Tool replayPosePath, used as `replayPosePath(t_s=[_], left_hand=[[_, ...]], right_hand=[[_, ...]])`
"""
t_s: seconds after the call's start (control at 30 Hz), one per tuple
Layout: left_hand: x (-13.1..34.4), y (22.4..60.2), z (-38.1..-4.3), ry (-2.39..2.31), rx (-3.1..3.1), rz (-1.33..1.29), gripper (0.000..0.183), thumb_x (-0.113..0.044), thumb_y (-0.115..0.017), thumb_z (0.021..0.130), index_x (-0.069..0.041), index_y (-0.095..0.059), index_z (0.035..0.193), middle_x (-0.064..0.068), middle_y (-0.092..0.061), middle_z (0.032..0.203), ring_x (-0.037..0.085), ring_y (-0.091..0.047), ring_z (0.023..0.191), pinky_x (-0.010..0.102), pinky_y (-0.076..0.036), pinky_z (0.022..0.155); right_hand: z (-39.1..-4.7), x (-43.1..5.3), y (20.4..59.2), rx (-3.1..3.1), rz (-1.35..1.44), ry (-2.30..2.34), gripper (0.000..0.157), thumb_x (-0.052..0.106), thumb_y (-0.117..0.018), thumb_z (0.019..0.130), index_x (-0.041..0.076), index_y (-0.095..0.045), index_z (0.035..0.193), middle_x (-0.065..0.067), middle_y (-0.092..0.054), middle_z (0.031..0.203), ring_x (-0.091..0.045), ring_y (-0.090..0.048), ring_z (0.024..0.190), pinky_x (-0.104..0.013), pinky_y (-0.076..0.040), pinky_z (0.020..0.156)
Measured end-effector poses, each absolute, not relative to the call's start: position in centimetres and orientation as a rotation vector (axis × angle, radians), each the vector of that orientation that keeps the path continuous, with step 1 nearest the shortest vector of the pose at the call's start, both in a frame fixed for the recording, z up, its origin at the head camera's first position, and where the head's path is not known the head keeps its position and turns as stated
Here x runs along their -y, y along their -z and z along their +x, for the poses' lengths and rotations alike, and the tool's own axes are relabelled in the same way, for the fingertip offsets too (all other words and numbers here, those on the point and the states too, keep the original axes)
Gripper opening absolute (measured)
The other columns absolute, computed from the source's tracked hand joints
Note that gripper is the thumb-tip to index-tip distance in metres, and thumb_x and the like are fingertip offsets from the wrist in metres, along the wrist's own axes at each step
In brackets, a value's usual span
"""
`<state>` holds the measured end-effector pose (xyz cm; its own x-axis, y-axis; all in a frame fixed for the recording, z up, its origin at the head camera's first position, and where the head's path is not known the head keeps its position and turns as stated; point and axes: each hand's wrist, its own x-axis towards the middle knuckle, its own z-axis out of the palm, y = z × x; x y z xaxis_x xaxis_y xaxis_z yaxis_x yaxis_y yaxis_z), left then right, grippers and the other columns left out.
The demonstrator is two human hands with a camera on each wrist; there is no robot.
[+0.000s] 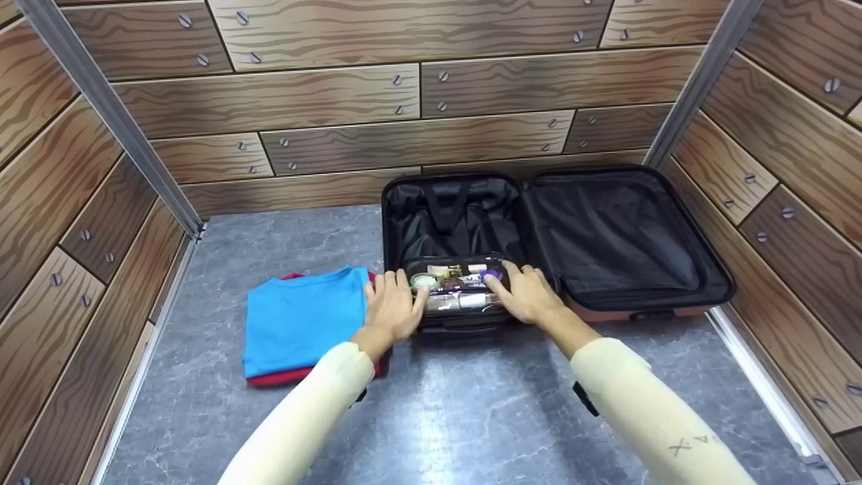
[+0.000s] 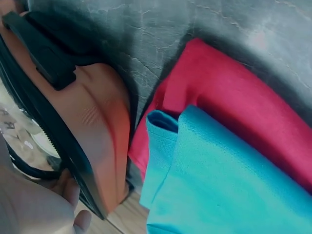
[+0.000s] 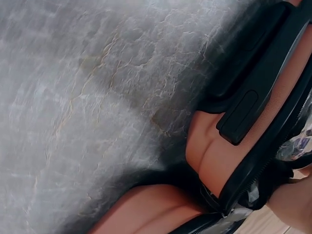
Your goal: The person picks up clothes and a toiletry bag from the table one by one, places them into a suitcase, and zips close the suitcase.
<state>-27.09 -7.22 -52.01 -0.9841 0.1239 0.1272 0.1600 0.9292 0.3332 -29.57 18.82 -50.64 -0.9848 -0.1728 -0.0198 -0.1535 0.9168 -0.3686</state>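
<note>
A clear toiletry bag [image 1: 452,298] with black trim lies in the near part of the suitcase's left half [image 1: 465,202]. Bottles and small colourful items show through its top. My left hand [image 1: 394,304] holds its left side, thumb over the clear top. On the opposite side, my right hand [image 1: 531,294] grips the bag, its thumb beside a purple item. The left wrist view has the left fingers [image 2: 70,187] tucked by the suitcase's zip edge. In the right wrist view only part of the right hand [image 3: 292,202] shows.
The suitcase's right half [image 1: 619,236] lies open beside the wall. Left of the suitcase, a folded blue shirt [image 1: 303,323] rests on a red garment [image 1: 279,378]. Wood-patterned panels [image 1: 337,101] enclose the grey marbled floor [image 1: 471,404]. A black handle [image 3: 243,112] is on the suitcase's near side.
</note>
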Motion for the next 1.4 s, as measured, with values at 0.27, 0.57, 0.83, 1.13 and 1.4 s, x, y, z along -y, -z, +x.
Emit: replayPosePath(t_s=[0.27,0.57,0.83,1.13,1.4], left_hand=[[7.6,52.4,-25.5,0.450,2.898,-0.438,0.068,-0.043,-0.039,0.104,0.009,-0.035,0.148,0.027,-0.042,0.149,0.039,-0.040,0.139,0.053,-0.027,0.115],[7.1,51.6,-24.0,0.339,2.841,-0.662,0.063,-0.039,-0.039,0.105,0.009,-0.040,0.146,0.024,-0.042,0.153,0.038,-0.036,0.146,0.046,-0.028,0.121],[7.1,51.6,-23.7,0.188,2.741,-0.777,0.051,-0.029,-0.040,0.106,0.006,-0.049,0.142,0.021,-0.053,0.145,0.035,-0.044,0.141,0.040,-0.033,0.119],[7.4,52.2,-23.8,0.109,2.721,-0.834,0.052,-0.028,-0.040,0.106,0.008,-0.047,0.142,0.022,-0.053,0.144,0.038,-0.044,0.140,0.039,-0.034,0.118],[7.4,52.8,-23.9,0.028,2.694,-0.872,0.054,-0.028,-0.043,0.103,0.011,-0.046,0.142,0.024,-0.053,0.143,0.040,-0.044,0.139,0.041,-0.034,0.118]], right_hand=[[-28.0,-18.6,50.5,-3.066,-0.357,0.431,0.070,0.057,-0.034,0.103,0.006,-0.041,0.151,-0.032,-0.029,0.156,-0.054,-0.036,0.138,-0.062,-0.033,0.112],[-26.6,-18.0,50.8,-3.208,-0.710,0.376,0.056,0.040,-0.048,0.103,-0.002,-0.053,0.140,-0.023,-0.044,0.152,-0.042,-0.043,0.138,-0.054,-0.033,0.115],[-25.4,-17.0,50.7,-3.222,-0.991,0.385,0.053,0.035,-0.052,0.101,-0.004,-0.055,0.136,-0.025,-0.057,0.139,-0.042,-0.054,0.130,-0.053,-0.038,0.112],[-25.3,-16.7,51.1,-3.150,-0.951,0.208,0.064,0.042,-0.044,0.104,-0.007,-0.041,0.147,-0.026,-0.047,0.149,-0.043,-0.045,0.138,-0.054,-0.032,0.117],[-25.7,-16.7,52.1,-3.126,-0.993,0.148,0.071,0.044,-0.042,0.104,-0.010,-0.032,0.150,-0.028,-0.037,0.155,-0.044,-0.036,0.144,-0.055,-0.024,0.120]])
